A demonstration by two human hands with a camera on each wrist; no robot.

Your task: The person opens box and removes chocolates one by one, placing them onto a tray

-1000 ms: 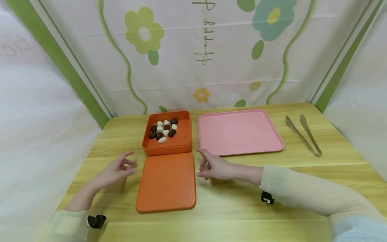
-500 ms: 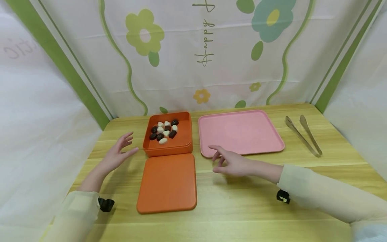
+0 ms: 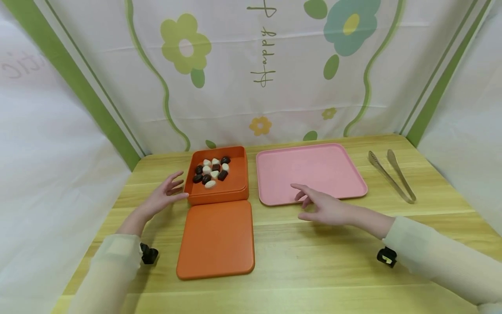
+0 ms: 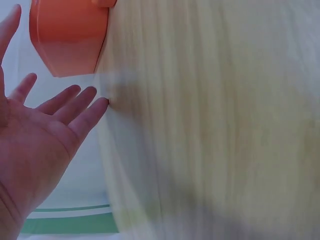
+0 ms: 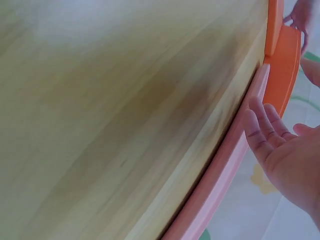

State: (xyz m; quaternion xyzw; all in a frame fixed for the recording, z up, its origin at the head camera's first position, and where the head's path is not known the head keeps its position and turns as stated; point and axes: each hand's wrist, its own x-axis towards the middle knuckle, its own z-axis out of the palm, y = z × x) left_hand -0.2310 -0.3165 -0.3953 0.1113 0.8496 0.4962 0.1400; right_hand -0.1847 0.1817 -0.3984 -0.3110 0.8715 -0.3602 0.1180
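An orange square box, its top uncovered, holds several dark and white chocolates, mostly toward its left side. Just left of the box is my left hand, fingers loosely spread; its thumb tip comes near the front left corner. In the left wrist view a gap shows between the fingers and the box. My right hand hovers at the front edge of the pink tray, fingers relaxed and holding nothing. Flat in front of the box lies an orange lid.
Metal tongs lie spread apart to the right of the tray. A flower-printed cloth hangs behind the wooden table, with white cloth at both sides. Each wrist carries a small black camera.
My left hand has moved forward and right, up beside the box. The right hand has drawn away to the right, from beside the lid to the tray's front edge.
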